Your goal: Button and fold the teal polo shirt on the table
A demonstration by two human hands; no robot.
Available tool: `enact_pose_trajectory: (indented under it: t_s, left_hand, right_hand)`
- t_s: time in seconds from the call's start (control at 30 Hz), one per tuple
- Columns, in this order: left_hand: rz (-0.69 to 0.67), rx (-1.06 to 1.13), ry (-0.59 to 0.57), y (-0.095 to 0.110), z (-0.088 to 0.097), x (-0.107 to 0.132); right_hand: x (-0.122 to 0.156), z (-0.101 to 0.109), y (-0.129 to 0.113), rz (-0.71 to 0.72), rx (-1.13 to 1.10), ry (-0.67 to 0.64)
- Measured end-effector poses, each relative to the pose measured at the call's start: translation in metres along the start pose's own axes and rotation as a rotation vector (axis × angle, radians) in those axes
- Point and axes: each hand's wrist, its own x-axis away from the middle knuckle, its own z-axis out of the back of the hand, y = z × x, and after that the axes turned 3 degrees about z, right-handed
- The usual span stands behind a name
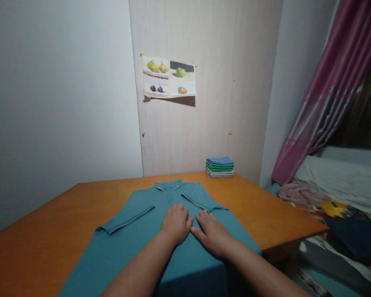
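A teal short-sleeved polo shirt (pixel 139 243) lies spread front side up, its collar pointing to the far side and its lower part reaching toward me. Both sleeves are laid inward over the chest. My left hand (pixel 177 222) rests palm down on the middle of the shirt, fingers stretched forward. Beside it, my right hand (pixel 212 233) lies flat on the cloth just below the right-hand sleeve, with its thumb close to the left thumb. Neither hand grips the fabric. My forearms cover part of the shirt's lower half.
The shirt is on an orange-brown wooden table (pixel 49 212). At the table's far right corner stands a stack of folded cloths (pixel 220 167) in blue, green and white. Fruit pictures (pixel 169 77) hang on the wall. Right of the table are heaped clothes (pixel 352 231) and a magenta curtain (pixel 318 99).
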Motion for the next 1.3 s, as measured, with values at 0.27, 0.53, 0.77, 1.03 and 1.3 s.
enact_pose_trajectory:
  t_s: [0.27,0.53,0.77,1.03,1.3]
  left_hand:
    - [-0.026,0.143,-0.078,-0.013,0.006,0.034]
    - [0.126,0.184,-0.155,-0.041,0.029,0.085]
    - [0.169,0.240,-0.065,-0.058,0.043,0.130]
    - [0.197,0.282,0.446,-0.067,0.033,0.191]
    - [0.443,0.175,0.666,-0.088,0.006,0.251]
  right_hand:
    - [-0.004,0.005,0.004,0.022,-0.050,0.017]
    - [0.005,0.012,0.012,0.060,-0.144,0.038]
    - [0.040,0.007,0.010,0.094,-0.263,0.212]
    - [0.096,0.011,0.003,-0.057,-0.576,0.594]
    - [0.144,-0.019,0.040,-0.324,-0.709,0.754]
